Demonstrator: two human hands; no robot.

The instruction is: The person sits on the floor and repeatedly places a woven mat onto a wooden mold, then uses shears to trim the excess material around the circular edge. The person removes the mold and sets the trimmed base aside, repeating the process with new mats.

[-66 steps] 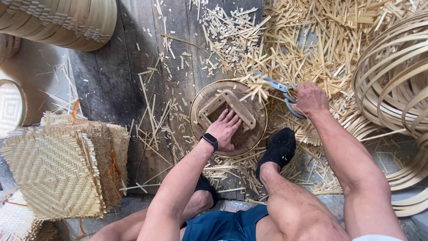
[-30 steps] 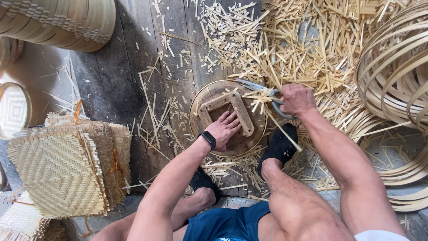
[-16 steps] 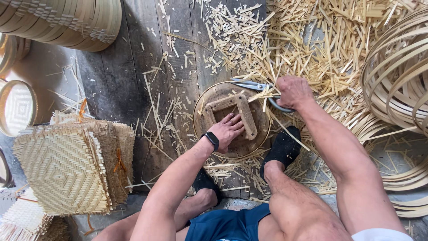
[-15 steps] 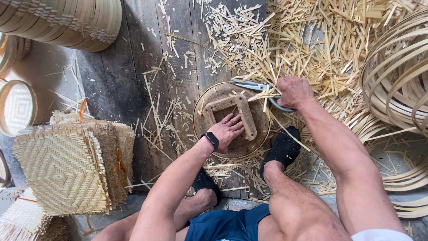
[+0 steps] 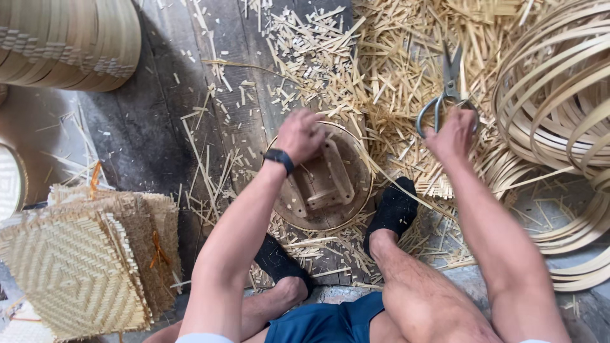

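Observation:
A round bamboo tray (image 5: 356, 209) with wooden cross-bars lies on the floor between my feet. My left hand (image 5: 300, 134), with a black band at the wrist, curls over the tray's far rim and grips it. My right hand (image 5: 452, 132) is off to the right of the tray, closed around the handles of metal scissors (image 5: 448, 82) whose blades point away over the bamboo offcuts. The scissors are clear of the tray.
Cut bamboo splints (image 5: 381, 57) litter the wooden floor. Coiled bamboo hoops (image 5: 559, 95) pile up at right. A stack of square woven mats (image 5: 82, 267) sits at lower left. Stacked round baskets (image 5: 70, 38) fill the upper left corner.
My right hand has swung the scissors away from the tray's rim, out to the right with blades pointing far. My left hand moved from the tray's middle up to its far rim.

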